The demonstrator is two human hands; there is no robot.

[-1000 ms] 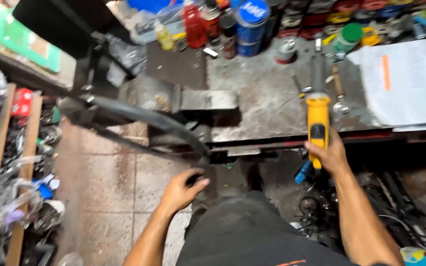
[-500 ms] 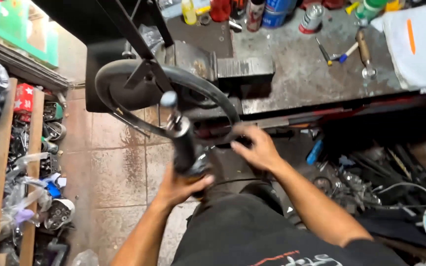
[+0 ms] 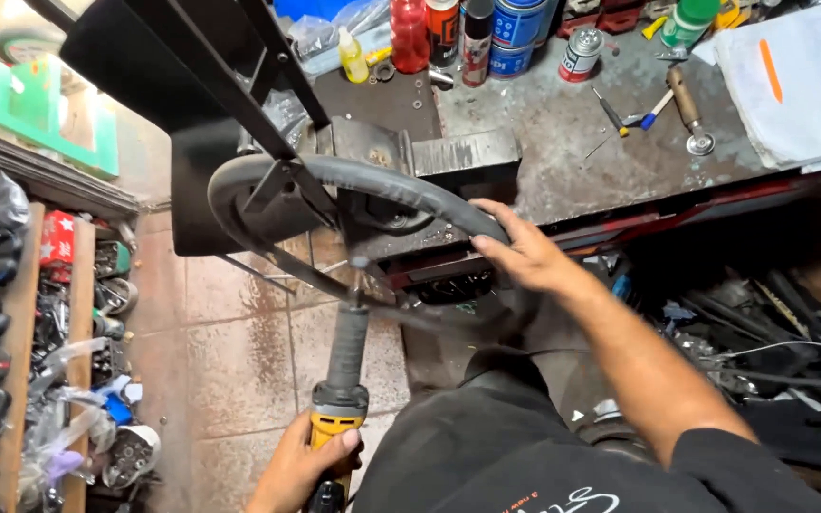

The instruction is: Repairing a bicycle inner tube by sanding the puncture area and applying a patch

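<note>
My left hand [image 3: 298, 467] grips the yellow body of a power grinder [image 3: 342, 380] at the bottom of the view. Its long grey neck points up toward a black ring-shaped tyre [image 3: 372, 180]. The tyre lies tilted in front of a grey bench vise [image 3: 448, 152], and thin spokes cross inside it. My right hand [image 3: 523, 253] is closed on the tyre's right rim. The grinder's tip sits near the middle of the ring, around the spokes.
A black metal frame [image 3: 211, 66] slants over the tyre at upper left. The worn workbench [image 3: 572, 142] carries cans, bottles, a screwdriver and white paper [image 3: 791, 76]. Wooden shelves of parts [image 3: 21, 332] stand at left. Cables and scrap [image 3: 762, 323] lie under the bench.
The yellow grinder went from my right hand at the bench to my left hand, held low. My right hand moved onto the tyre's rim. The tyre now sits higher, in front of the vise.
</note>
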